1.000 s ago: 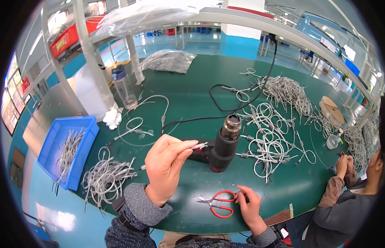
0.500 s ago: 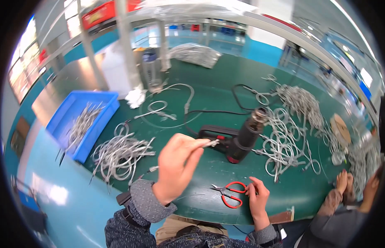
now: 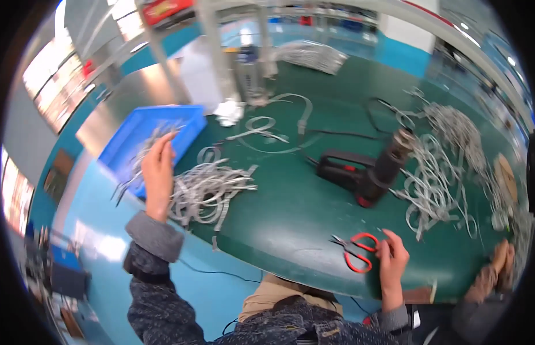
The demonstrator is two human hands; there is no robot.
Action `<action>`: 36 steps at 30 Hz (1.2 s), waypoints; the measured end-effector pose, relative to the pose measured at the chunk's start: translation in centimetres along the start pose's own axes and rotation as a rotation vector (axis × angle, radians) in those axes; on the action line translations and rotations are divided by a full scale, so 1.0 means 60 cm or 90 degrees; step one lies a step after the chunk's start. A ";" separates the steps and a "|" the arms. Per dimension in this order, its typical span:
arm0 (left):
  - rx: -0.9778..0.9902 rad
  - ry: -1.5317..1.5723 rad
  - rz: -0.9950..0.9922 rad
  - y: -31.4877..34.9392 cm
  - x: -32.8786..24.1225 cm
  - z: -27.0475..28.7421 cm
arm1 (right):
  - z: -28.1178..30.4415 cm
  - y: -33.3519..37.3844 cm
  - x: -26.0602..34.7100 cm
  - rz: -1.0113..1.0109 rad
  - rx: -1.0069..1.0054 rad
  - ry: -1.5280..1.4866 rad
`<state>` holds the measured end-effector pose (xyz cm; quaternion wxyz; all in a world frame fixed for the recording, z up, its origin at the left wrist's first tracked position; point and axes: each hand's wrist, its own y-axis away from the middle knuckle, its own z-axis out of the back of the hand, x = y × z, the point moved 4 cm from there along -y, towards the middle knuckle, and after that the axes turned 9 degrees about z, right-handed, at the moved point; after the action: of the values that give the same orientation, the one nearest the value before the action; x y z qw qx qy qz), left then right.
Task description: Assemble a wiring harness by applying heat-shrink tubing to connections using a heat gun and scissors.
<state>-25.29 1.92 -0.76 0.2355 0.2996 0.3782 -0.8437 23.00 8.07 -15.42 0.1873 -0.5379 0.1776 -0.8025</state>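
Note:
My left hand (image 3: 158,175) is over the right side of a blue tray (image 3: 192,122), fingertips pinched together beside the grey cables (image 3: 142,154) lying in it. Motion blur hides what, if anything, is between those fingers. Just right of this hand lies a loose pile of coiled grey cables (image 3: 207,192). My right hand (image 3: 392,261) rests on the green table, fingers loosely bent and apart, holding nothing visible. Its fingertips are right beside the handles of small red-handled cutters (image 3: 359,265), whose jaws point left.
A black heat gun (image 3: 374,178) stands with its nozzle upward, its cord running left. More grey cables (image 3: 431,184) heap to its right. A bottle (image 3: 250,77), crumpled white tissue (image 3: 229,112) and a clear bag (image 3: 313,56) are farther back. Another person's hands (image 3: 502,259) are at the far right.
My left hand has moved from the table's middle, where it pinched a grey cable end, left to the tray. The view has shifted left. My right hand stays beside the cutters.

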 end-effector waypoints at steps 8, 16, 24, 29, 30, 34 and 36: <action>0.145 -0.272 -0.155 0.033 0.115 -0.066 | -0.004 -0.004 -0.003 0.089 0.003 0.089; 0.127 -0.027 -0.205 0.204 -0.153 -0.016 | 0.095 -0.081 -0.012 0.160 0.107 0.483; 0.315 0.194 -0.078 0.312 -0.180 -0.113 | 0.107 -0.235 -0.159 0.115 0.171 0.689; 0.381 0.242 -0.020 0.334 -0.179 -0.129 | 0.156 -0.244 -0.098 0.275 -0.054 0.516; 0.394 0.258 -0.012 0.336 -0.180 -0.133 | 0.178 -0.241 -0.070 0.344 -0.179 0.502; 0.432 0.235 -0.088 0.346 -0.183 -0.146 | 0.209 -0.217 0.052 0.519 -0.429 0.455; 0.444 0.245 -0.094 0.351 -0.195 -0.159 | 0.232 -0.202 0.092 0.533 -0.464 0.456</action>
<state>-0.70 -1.37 -8.31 -0.0164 0.4858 0.1271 -0.8646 32.71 14.71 -0.14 0.2187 -0.1525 0.6835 -0.6795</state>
